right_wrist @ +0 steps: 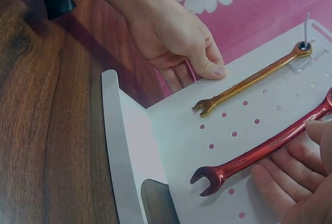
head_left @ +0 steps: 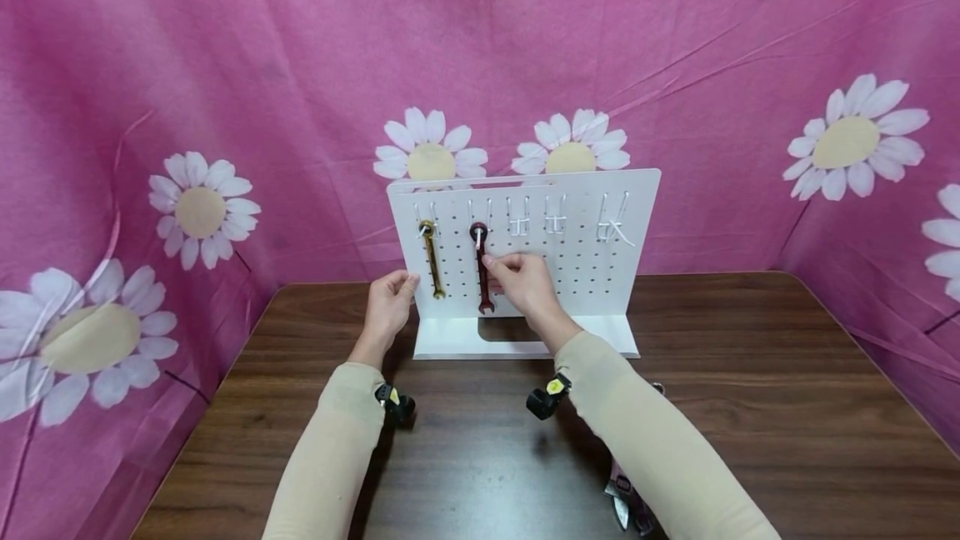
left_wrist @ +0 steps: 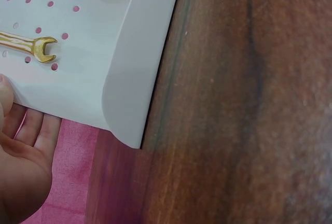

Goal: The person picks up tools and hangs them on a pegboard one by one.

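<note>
Pink daisy cloth around a dark wooden table.
The cloth [head_left: 480,40] hangs creased along the far side and down the left and right, printed with large white-petalled daisies [head_left: 200,211] with pale yellow centres: two at left, two far in the middle, two at right, the outermost cut off. The brown-grained table [head_left: 765,373] has rounded far corners and a soft sheen near the middle; near right lies a partly hidden tool [head_left: 624,486] with a pointed metal end.

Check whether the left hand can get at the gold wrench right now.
Likely yes: the left hand holds the edge of the white board beside the gold wrench, with nothing visible between them, though it would probably need to let go first.
</note>
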Tool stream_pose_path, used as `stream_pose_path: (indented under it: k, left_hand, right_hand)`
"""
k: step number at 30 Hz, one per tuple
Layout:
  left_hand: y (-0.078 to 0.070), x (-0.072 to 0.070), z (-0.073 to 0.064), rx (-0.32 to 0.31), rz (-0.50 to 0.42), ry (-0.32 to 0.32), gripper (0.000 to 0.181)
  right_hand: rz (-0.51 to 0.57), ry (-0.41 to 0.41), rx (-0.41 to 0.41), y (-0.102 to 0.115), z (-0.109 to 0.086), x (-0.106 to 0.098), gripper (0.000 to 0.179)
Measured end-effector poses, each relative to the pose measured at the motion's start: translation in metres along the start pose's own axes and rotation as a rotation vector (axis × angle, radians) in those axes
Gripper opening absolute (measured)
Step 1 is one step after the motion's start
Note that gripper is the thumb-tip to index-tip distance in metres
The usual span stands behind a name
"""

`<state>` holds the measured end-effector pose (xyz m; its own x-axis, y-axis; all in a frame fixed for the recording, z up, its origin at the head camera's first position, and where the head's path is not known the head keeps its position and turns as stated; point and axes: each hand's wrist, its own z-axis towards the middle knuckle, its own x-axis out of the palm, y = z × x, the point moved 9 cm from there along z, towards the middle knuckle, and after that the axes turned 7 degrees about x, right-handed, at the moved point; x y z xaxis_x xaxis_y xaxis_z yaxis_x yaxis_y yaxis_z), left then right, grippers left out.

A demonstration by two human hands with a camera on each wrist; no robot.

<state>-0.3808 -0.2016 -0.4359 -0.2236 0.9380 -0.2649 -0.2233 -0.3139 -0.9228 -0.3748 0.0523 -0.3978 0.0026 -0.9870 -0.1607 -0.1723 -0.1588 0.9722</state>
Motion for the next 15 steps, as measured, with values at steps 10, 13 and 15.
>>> stream_pose_path:
  k: [10,13,15]
  left_hand:
    - [0.000,-0.001,0.001,0.002,0.008,0.002,0.025]
    - [0.000,0.000,0.001,-0.008,0.011,0.006,0.024]
    - [0.001,0.000,0.000,-0.013,0.008,0.007,0.024]
  right_hand:
    - [-0.053,0.029,-0.021,-0.010,-0.005,-0.011,0.030]
    - [-0.092,0.057,-0.072,-0.009,-0.010,-0.017,0.030]
    - [-0.107,0.080,-0.106,-0.007,-0.013,-0.021,0.031]
